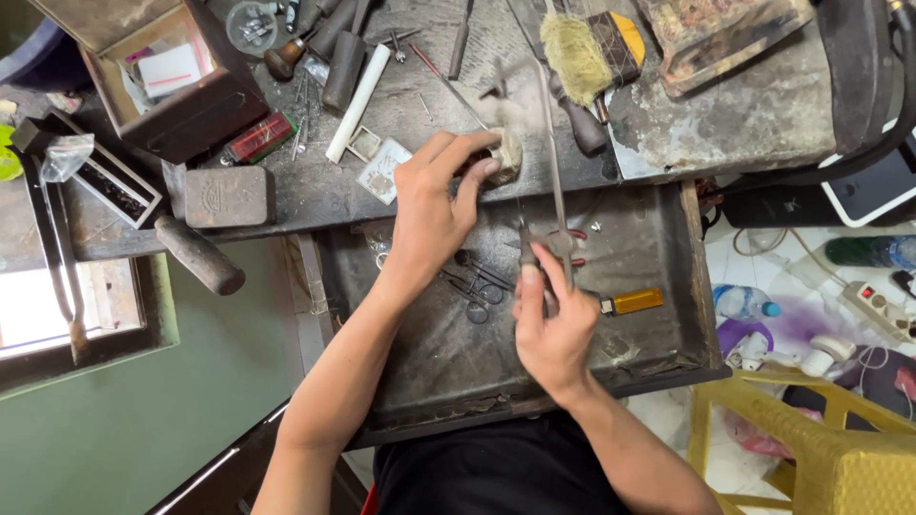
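**Hands at the surface's front edge**

Left hand [434, 205] pressing a small pale piece [504, 157] against the front edge of the surface [744, 114]. Right hand [553, 324] gripping a thin saw frame [553, 181] upright above the open drawer [668, 353]. Scissors [477, 286] and an amber lighter [634, 301] lying in the drawer. Straw brush [575, 57] near the far edge.

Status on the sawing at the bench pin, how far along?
Done: tools laid out, drawer open under the bench. In hand: left hand pins a small piece at the bench edge; right hand holds the saw upright beside it. Left: cut depth can't be seen.
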